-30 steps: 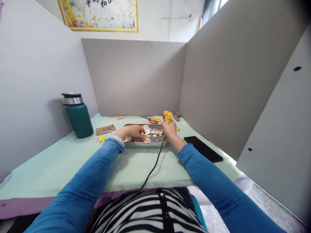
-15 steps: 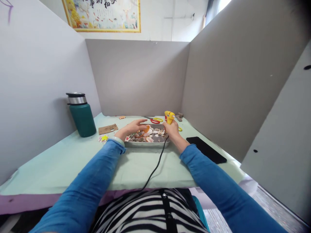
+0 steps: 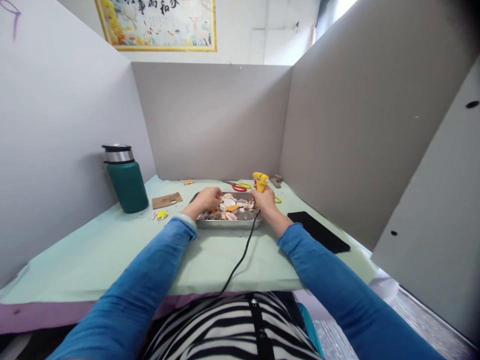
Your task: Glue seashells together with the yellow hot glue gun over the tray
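Note:
A metal tray (image 3: 225,225) full of shells and small stones lies in front of me on the table. My left hand (image 3: 207,199) reaches over its left part, fingers bent down and drawn together among the pieces; the fingertips are partly hidden, so what they grip I cannot make out. An orange shell (image 3: 232,208) rests among pale shells (image 3: 228,201) just right of those fingers. My right hand (image 3: 264,199) is wrapped around a yellow hot glue gun (image 3: 260,181) at the tray's right end. Its black cord (image 3: 240,261) runs down to the table's front edge.
A green bottle (image 3: 128,186) stands at the left. Near it are a brown cardboard piece (image 3: 167,200) and a yellow star (image 3: 161,214). Behind the tray lie scissors (image 3: 240,187) and a brown lump (image 3: 276,180). A black flat object (image 3: 318,231) is at the right. Grey panels (image 3: 213,120) enclose the table.
My left hand has lowered into the tray and its spread fingers have drawn together. The orange shell, earlier by its fingers, now lies among the shells. My right hand holds the glue gun nearly still.

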Demonstrator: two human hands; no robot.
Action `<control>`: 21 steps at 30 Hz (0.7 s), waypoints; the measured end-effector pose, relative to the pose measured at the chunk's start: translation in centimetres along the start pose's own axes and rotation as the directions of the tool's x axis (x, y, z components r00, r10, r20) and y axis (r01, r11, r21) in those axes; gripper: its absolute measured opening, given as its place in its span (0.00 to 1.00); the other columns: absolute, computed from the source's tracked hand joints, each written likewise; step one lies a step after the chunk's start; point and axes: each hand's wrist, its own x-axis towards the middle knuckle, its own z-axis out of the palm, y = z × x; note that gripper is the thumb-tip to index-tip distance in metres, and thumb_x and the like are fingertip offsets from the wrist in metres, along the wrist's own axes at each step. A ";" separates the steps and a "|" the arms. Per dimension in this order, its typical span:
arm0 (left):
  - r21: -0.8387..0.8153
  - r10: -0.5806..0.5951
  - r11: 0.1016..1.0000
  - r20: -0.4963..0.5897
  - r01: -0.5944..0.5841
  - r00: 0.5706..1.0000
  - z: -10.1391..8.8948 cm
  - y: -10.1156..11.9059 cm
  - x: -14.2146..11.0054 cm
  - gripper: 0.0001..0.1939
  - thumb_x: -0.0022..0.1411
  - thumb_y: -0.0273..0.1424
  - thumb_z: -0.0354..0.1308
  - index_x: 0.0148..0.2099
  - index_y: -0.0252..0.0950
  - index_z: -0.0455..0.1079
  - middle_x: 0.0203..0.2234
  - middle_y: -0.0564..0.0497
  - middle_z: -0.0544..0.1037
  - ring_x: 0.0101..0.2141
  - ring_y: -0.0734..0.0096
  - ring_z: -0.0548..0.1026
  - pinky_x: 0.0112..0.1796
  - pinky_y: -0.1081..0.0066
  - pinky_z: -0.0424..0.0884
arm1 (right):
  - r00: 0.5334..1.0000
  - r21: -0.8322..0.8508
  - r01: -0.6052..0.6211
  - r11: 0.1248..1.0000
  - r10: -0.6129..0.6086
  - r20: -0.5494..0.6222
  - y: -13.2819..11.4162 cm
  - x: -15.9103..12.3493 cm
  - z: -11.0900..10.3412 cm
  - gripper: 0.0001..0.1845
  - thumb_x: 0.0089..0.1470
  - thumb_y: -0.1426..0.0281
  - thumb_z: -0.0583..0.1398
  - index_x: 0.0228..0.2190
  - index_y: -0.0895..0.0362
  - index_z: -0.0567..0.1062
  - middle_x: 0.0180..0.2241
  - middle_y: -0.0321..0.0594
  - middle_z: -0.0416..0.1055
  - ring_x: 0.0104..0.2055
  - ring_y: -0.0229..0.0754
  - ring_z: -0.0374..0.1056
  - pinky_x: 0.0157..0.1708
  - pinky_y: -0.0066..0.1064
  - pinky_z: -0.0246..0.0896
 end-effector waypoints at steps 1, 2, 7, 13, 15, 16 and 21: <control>-0.084 -0.012 0.996 -0.011 0.011 1.000 -0.1 0.0 0.0 0.20 0.51 0.23 0.59 0.49 0.33 0.76 0.40 0.44 0.82 0.42 0.62 0.78 0.42 0.72 0.71 | 1.000 0.003 -0.026 1.000 0.026 -0.001 -0.1 -0.1 0.0 0.15 0.42 0.70 0.60 0.36 0.56 0.73 0.26 0.34 0.72 0.22 0.41 0.68 0.25 0.32 0.63; -0.189 -0.016 0.982 -0.018 0.013 1.000 -0.2 0.0 0.1 0.21 0.53 0.24 0.59 0.51 0.32 0.75 0.42 0.43 0.82 0.42 0.63 0.79 0.43 0.71 0.71 | 0.999 0.011 -0.054 0.998 0.054 0.000 -0.3 -0.2 -0.1 0.15 0.41 0.70 0.60 0.36 0.55 0.73 0.26 0.34 0.72 0.23 0.40 0.68 0.26 0.31 0.64; -0.450 0.101 0.890 0.038 -0.073 0.994 -0.8 -0.1 -0.1 0.23 0.58 0.32 0.59 0.56 0.34 0.73 0.50 0.44 0.79 0.47 0.64 0.78 0.45 0.71 0.72 | 0.997 0.062 -0.075 0.995 0.073 0.024 -1.0 -0.6 -0.3 0.15 0.41 0.71 0.60 0.36 0.56 0.73 0.26 0.34 0.71 0.22 0.39 0.67 0.24 0.30 0.62; 0.113 0.062 0.989 0.271 -0.096 0.960 -0.3 0.4 -0.4 0.17 0.50 0.29 0.63 0.44 0.37 0.79 0.41 0.47 0.83 0.40 0.63 0.79 0.41 0.73 0.70 | 0.997 0.026 -0.068 0.997 0.068 0.022 -0.7 -0.5 -0.2 0.15 0.41 0.70 0.60 0.36 0.55 0.73 0.26 0.34 0.72 0.23 0.40 0.68 0.25 0.31 0.63; 0.188 0.079 0.973 0.264 -0.131 0.961 -0.1 0.7 -0.5 0.17 0.50 0.29 0.62 0.45 0.39 0.79 0.42 0.48 0.82 0.41 0.63 0.78 0.40 0.73 0.70 | 0.998 0.023 -0.064 0.998 0.064 0.031 -0.6 -0.5 -0.2 0.15 0.41 0.69 0.60 0.36 0.55 0.73 0.26 0.34 0.72 0.23 0.40 0.68 0.25 0.31 0.64; 0.218 0.068 0.968 0.244 -0.123 0.967 -0.1 0.8 -0.6 0.17 0.51 0.29 0.61 0.44 0.40 0.79 0.42 0.47 0.82 0.42 0.62 0.78 0.40 0.73 0.70 | 0.998 0.023 -0.058 0.998 0.057 0.032 -0.6 -0.5 -0.3 0.15 0.41 0.69 0.60 0.36 0.55 0.73 0.27 0.34 0.72 0.22 0.40 0.68 0.25 0.31 0.64; 0.332 -0.060 0.942 0.050 0.040 0.997 -0.8 0.8 -1.2 0.22 0.53 0.28 0.57 0.51 0.40 0.76 0.46 0.43 0.80 0.45 0.59 0.76 0.39 0.71 0.69 | 0.999 0.013 -0.035 0.999 0.034 0.036 -0.7 -0.6 -0.3 0.14 0.40 0.69 0.60 0.35 0.55 0.73 0.26 0.35 0.72 0.23 0.40 0.67 0.26 0.31 0.64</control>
